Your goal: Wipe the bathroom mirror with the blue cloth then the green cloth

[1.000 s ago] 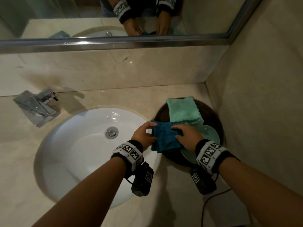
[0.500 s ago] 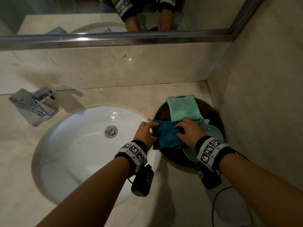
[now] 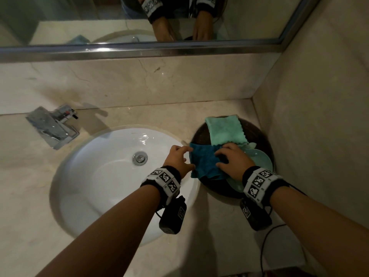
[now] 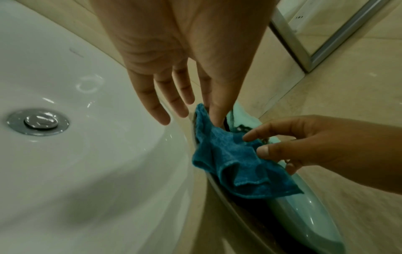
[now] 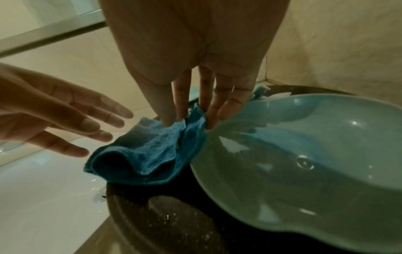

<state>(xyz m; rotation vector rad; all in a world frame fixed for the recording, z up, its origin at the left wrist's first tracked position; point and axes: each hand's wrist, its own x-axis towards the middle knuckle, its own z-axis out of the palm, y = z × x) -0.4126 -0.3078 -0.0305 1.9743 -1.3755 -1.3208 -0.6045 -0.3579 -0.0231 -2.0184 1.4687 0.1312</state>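
The blue cloth (image 3: 203,162) lies bunched over the left rim of a dark round tray (image 3: 261,136), partly on a teal dish (image 3: 261,158). My right hand (image 3: 219,158) pinches a raised fold of the blue cloth (image 5: 147,154) between thumb and fingers (image 5: 208,118). My left hand (image 3: 190,156) is at the cloth's left edge with straight, spread fingers (image 4: 161,118), the thumb tip touching the blue cloth (image 4: 228,163) near its far corner. The green cloth (image 3: 225,130) lies flat on the tray's far side, just behind both hands. The mirror (image 3: 69,19) runs along the top above a metal frame.
A white sink (image 3: 95,176) with a chrome drain (image 3: 140,157) fills the counter to the left, and a chrome faucet (image 3: 54,126) stands at its far left. A marble side wall (image 3: 319,116) rises close behind the tray on the right. A black cable (image 3: 265,246) trails over the near counter.
My right hand has gathered the blue cloth into a tighter fold. The left hand has stayed at the cloth's left edge. The green cloth has not moved.
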